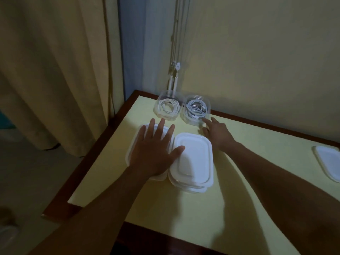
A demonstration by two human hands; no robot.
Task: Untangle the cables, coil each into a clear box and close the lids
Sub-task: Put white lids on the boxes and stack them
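- Step in hand, as I read it: closing stage. Two near boxes are lidded. The two far ones have cables coiled in but no lids yet.
- Left hand point(154, 150) lies flat, palm down, on the near-left white-lidded plastic box point(134, 142). Its fingers point(161, 127) are straight & spread, w/ the thumb reaching onto the near-right white-lidded rectangular box point(193, 157), which sits right against the first. Pressing the lid home or just steadying: can't tell.
- Right hand point(218, 134) is stretched fwd to the far-right clear plastic box point(190, 120), which holds a coiled grey cable point(196, 108). Index finger is extended w/ its tip at the box's near rim, the others loosely bent, pinching nothing.
- Far-left clear plastic box point(156, 107) stands just beside it w/ a coiled white cable point(168, 107) inside. Both are at the back of the table, near the wall.
- Next move, prob: draw the far-right box closer, then fetch a lid.
- Only one spare in view: a loose white lid point(329, 162) at the table's right side, well apart & cut off by the frame. No 2nd lid seen.
- In the way: the lidded pair sits between the person & the open boxes, so the right arm goes round them.
- Risk: cable loops may spring up under a lid.
- Around: pale yellow table point(184, 214) w/ dark brown edge, beige curtain point(55, 70) at left, white cords point(174, 52) hanging down the wall behind the far-left box. Can't tell if they touch it.
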